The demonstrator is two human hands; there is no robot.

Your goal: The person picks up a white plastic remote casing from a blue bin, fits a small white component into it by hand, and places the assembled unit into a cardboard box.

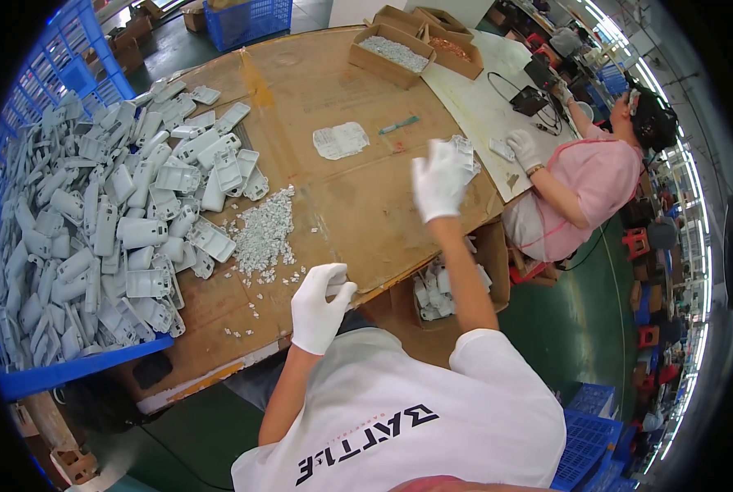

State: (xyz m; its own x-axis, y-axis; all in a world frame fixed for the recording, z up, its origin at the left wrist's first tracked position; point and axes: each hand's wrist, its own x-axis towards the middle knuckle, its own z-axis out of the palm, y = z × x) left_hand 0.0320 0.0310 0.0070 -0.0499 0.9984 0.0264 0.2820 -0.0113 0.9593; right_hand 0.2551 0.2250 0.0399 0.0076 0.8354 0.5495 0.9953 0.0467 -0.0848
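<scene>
Many pale plastic shells: heaped in a blue crate at the left and spilling onto the cardboard-covered tabletop.
Left hand: white-gloved, at the near table edge, fingers curled with a narrow gap to the thumb; I cannot tell whether it holds anything small.
Right hand: white-gloved, over the table's right part, blurred; I cannot tell its grip. Pale pieces lie just beside it.
Small parts: a loose, pale heap between the shells and the left hand.
Mid-table: white paper, and near it a slim teal tool.
Far end: a cardboard box of small greyish parts.
Below the right forearm: an open carton with pale pieces.
Co-worker: pink top, seated to the right.
</scene>
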